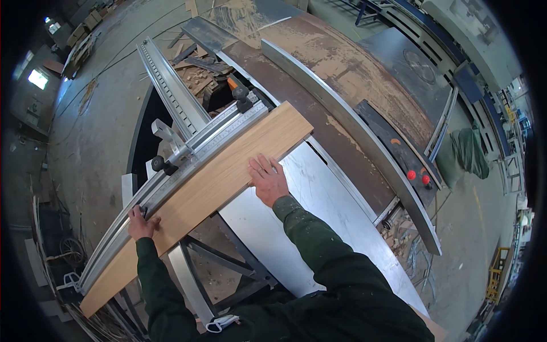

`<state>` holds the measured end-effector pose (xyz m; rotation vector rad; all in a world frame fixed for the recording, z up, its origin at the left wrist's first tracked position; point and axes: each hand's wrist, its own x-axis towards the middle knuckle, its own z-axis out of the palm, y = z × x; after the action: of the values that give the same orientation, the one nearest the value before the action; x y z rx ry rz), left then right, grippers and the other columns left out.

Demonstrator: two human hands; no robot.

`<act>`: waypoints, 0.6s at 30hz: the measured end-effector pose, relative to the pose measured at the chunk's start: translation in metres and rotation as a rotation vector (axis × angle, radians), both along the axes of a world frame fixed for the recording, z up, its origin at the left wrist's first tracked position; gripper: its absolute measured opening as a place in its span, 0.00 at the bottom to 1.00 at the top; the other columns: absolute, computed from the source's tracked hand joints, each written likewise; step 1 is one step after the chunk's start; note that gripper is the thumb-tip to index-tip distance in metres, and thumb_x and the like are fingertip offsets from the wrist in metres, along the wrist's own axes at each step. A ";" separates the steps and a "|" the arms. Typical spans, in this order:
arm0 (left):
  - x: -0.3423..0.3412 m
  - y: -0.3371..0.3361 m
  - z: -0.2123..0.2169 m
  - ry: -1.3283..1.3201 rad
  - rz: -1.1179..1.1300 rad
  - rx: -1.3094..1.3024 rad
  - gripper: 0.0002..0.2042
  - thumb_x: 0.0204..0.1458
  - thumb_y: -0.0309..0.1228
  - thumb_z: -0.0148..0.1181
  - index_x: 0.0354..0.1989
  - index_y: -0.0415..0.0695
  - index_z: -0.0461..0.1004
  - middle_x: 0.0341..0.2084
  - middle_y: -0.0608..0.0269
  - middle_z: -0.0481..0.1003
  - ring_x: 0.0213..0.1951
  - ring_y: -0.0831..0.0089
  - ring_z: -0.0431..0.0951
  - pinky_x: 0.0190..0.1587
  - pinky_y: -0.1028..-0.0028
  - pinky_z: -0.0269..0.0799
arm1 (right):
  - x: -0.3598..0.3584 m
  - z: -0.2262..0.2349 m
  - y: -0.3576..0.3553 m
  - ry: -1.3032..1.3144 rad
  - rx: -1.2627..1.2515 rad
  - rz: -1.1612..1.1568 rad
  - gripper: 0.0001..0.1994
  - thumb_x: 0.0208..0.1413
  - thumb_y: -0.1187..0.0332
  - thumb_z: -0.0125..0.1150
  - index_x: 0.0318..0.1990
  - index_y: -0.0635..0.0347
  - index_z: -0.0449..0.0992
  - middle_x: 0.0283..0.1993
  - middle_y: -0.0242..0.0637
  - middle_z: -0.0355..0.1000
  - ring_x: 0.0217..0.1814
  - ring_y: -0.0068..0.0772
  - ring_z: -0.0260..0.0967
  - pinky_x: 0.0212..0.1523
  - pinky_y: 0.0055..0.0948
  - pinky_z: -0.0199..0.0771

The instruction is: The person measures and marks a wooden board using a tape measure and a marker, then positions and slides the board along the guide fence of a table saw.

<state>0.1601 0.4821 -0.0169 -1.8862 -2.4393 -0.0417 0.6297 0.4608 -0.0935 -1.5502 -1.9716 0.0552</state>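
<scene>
A long light-brown wooden board (219, 171) lies slantwise across the sliding table of a panel saw, its long far edge along the silver crosscut fence (196, 153) with a measuring scale. My right hand (268, 179) rests on the board's near edge toward its right end, fingers stretched out over the top face. My left hand (142, 224) is at the fence farther left, its fingers curled by a small dark part (143, 212) on the fence. The left thumb touches the board. Exactly what the left fingers grip is partly hidden.
Two black knobs (164, 166) sit on the fence, beside a dark clamp with an orange top (240, 96). A curved-looking metal rip fence (353, 122) crosses the sawdust-covered saw table (342, 54). Red buttons (411, 175) are at right. Wood scraps (196, 74) lie beyond the fence.
</scene>
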 end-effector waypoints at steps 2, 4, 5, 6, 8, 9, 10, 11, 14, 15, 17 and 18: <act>-0.006 0.004 -0.003 -0.010 -0.011 -0.010 0.41 0.30 0.44 0.83 0.56 0.51 0.69 0.52 0.60 0.72 0.44 0.51 0.82 0.45 0.54 0.78 | -0.004 -0.002 0.007 -0.001 0.019 0.005 0.22 0.53 0.66 0.69 0.56 0.54 0.76 0.69 0.34 0.68 0.77 0.43 0.56 0.73 0.50 0.53; 0.000 0.019 0.002 -0.004 0.031 -0.097 0.37 0.30 0.44 0.83 0.51 0.50 0.70 0.50 0.60 0.74 0.43 0.50 0.82 0.44 0.53 0.78 | -0.004 -0.004 0.013 -0.012 0.013 0.000 0.22 0.53 0.65 0.69 0.56 0.54 0.76 0.69 0.34 0.69 0.77 0.43 0.56 0.73 0.50 0.53; 0.001 0.023 0.004 -0.007 0.015 -0.074 0.36 0.29 0.43 0.84 0.49 0.50 0.70 0.47 0.60 0.75 0.43 0.50 0.82 0.44 0.53 0.78 | -0.005 -0.004 0.016 -0.016 0.013 -0.002 0.22 0.53 0.65 0.69 0.56 0.54 0.76 0.69 0.34 0.69 0.77 0.43 0.56 0.73 0.51 0.53; -0.002 0.026 0.005 -0.008 0.017 -0.078 0.36 0.29 0.43 0.84 0.49 0.50 0.70 0.47 0.60 0.75 0.43 0.50 0.82 0.44 0.53 0.78 | -0.007 -0.002 0.019 -0.017 0.009 0.000 0.22 0.53 0.65 0.69 0.56 0.54 0.76 0.69 0.34 0.69 0.77 0.43 0.56 0.73 0.51 0.53; -0.007 0.032 0.007 -0.006 0.026 -0.050 0.36 0.28 0.43 0.84 0.48 0.49 0.71 0.46 0.60 0.75 0.42 0.50 0.82 0.43 0.53 0.78 | -0.012 0.002 0.025 -0.017 0.011 0.000 0.22 0.52 0.65 0.70 0.56 0.54 0.76 0.69 0.34 0.69 0.77 0.42 0.56 0.73 0.51 0.54; -0.006 0.035 0.007 -0.010 0.026 -0.053 0.36 0.28 0.43 0.84 0.48 0.49 0.71 0.46 0.60 0.75 0.42 0.50 0.82 0.43 0.53 0.78 | -0.012 0.001 0.028 -0.021 0.009 0.000 0.22 0.52 0.65 0.70 0.56 0.54 0.76 0.69 0.34 0.69 0.77 0.42 0.56 0.73 0.51 0.54; -0.004 0.039 0.007 -0.007 0.025 -0.044 0.37 0.28 0.42 0.85 0.48 0.49 0.71 0.46 0.60 0.75 0.42 0.50 0.82 0.43 0.53 0.78 | -0.012 0.001 0.031 -0.028 0.013 -0.006 0.23 0.52 0.65 0.70 0.56 0.54 0.76 0.69 0.34 0.69 0.77 0.42 0.56 0.73 0.50 0.54; -0.003 0.042 0.007 -0.005 0.023 -0.036 0.37 0.27 0.42 0.85 0.48 0.48 0.71 0.46 0.60 0.75 0.42 0.50 0.82 0.43 0.53 0.78 | -0.012 0.000 0.033 -0.034 0.017 -0.012 0.23 0.52 0.64 0.70 0.56 0.54 0.76 0.69 0.33 0.69 0.77 0.42 0.57 0.73 0.50 0.54; -0.008 0.050 0.007 -0.002 0.019 -0.023 0.38 0.26 0.41 0.85 0.48 0.47 0.70 0.46 0.58 0.74 0.42 0.49 0.82 0.43 0.53 0.78 | -0.017 0.005 0.041 -0.033 0.018 -0.007 0.23 0.52 0.64 0.70 0.56 0.54 0.76 0.68 0.33 0.69 0.76 0.42 0.58 0.73 0.50 0.55; -0.010 0.053 0.007 -0.003 0.017 -0.025 0.38 0.26 0.41 0.85 0.48 0.47 0.70 0.46 0.58 0.74 0.42 0.49 0.82 0.43 0.53 0.78 | -0.018 0.005 0.043 -0.034 0.015 -0.009 0.23 0.52 0.64 0.70 0.56 0.54 0.76 0.68 0.33 0.69 0.76 0.42 0.58 0.73 0.50 0.55; -0.015 0.058 0.007 -0.006 0.026 -0.027 0.38 0.26 0.41 0.85 0.48 0.46 0.70 0.46 0.57 0.74 0.42 0.48 0.82 0.43 0.53 0.78 | -0.021 0.006 0.048 -0.035 0.030 -0.009 0.23 0.51 0.64 0.70 0.56 0.54 0.76 0.68 0.33 0.70 0.76 0.42 0.58 0.72 0.50 0.55; -0.015 0.062 0.006 -0.008 0.020 -0.030 0.38 0.26 0.41 0.85 0.48 0.46 0.70 0.46 0.57 0.74 0.42 0.48 0.82 0.43 0.53 0.78 | -0.022 0.006 0.051 -0.037 0.026 -0.015 0.23 0.51 0.64 0.70 0.56 0.54 0.76 0.68 0.33 0.70 0.76 0.42 0.58 0.72 0.50 0.55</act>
<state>0.1451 0.5437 -0.0104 -1.8767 -2.4779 -0.0117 0.6080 0.5117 -0.0877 -1.5595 -1.9813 -0.0059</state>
